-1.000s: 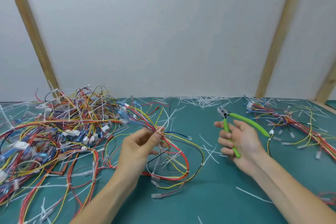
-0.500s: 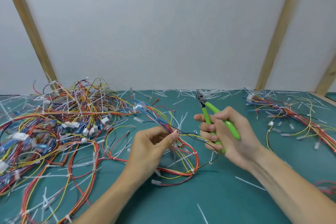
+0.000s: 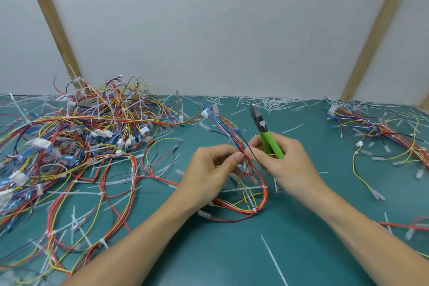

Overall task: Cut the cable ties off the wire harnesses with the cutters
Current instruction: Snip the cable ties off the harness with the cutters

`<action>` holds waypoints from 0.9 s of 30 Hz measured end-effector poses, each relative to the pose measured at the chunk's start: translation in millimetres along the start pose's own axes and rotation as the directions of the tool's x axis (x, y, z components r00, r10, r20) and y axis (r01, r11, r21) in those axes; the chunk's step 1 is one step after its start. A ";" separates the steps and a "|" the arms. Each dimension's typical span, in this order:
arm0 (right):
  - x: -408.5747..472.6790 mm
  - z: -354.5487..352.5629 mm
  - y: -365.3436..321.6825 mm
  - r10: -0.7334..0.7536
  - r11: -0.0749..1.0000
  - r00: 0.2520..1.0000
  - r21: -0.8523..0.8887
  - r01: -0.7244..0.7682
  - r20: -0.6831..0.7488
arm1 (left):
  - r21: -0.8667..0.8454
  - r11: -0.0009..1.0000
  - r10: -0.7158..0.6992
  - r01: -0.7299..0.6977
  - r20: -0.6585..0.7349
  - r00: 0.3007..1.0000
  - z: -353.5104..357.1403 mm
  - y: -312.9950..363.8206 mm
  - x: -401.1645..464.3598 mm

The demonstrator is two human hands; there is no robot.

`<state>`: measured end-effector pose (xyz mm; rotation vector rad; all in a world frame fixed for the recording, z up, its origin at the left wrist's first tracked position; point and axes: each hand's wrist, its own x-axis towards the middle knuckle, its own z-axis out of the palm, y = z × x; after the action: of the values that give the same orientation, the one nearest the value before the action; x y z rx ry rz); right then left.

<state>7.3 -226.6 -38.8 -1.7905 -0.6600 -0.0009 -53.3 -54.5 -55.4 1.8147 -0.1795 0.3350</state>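
My left hand (image 3: 209,169) pinches a wire harness (image 3: 234,137) of red, blue, yellow and black wires above the green mat. Its lower loop (image 3: 260,195), bound with white cable ties (image 3: 255,211), lies on the mat below both hands. My right hand (image 3: 285,162) grips the green-handled cutters (image 3: 267,134), jaws pointing up and away, and its fingertips also touch the harness beside my left thumb. The jaws are clear of the wires.
A big tangled pile of harnesses (image 3: 81,134) covers the left of the green mat (image 3: 232,251). Another group of harnesses (image 3: 383,132) lies at the right. Cut white tie pieces (image 3: 274,101) litter the mat's far edge and front.
My right hand has moved left with the cutters until it meets my left hand at the harness. My left hand has lifted the harness slightly toward the centre.
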 end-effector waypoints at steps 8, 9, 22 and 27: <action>-4.2 -6.2 -14.9 -0.072 0.997 0.978 0.018 0.077 -0.197 | -0.097 0.995 -0.005 0.009 0.041 0.999 -0.7 -2.3 -0.3; -4.9 -5.4 -14.5 -0.075 0.996 0.980 -0.060 0.064 -0.187 | -0.085 0.996 0.007 -0.003 0.045 0.999 -1.0 -3.0 -0.1; 8.6 -16.0 21.8 0.279 0.919 0.938 -0.228 -0.322 -0.204 | 0.033 0.999 -0.041 0.042 -0.018 0.999 -4.3 -5.4 -1.9; 11.8 -22.9 22.6 0.440 0.898 0.884 0.099 -0.429 -0.159 | 0.266 0.964 0.044 0.000 -0.159 0.986 -10.2 -5.1 0.0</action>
<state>34.4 -245.7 -47.4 -1.8194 -0.1175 0.1605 -53.2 -43.4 -57.6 2.0396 -0.0408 0.5432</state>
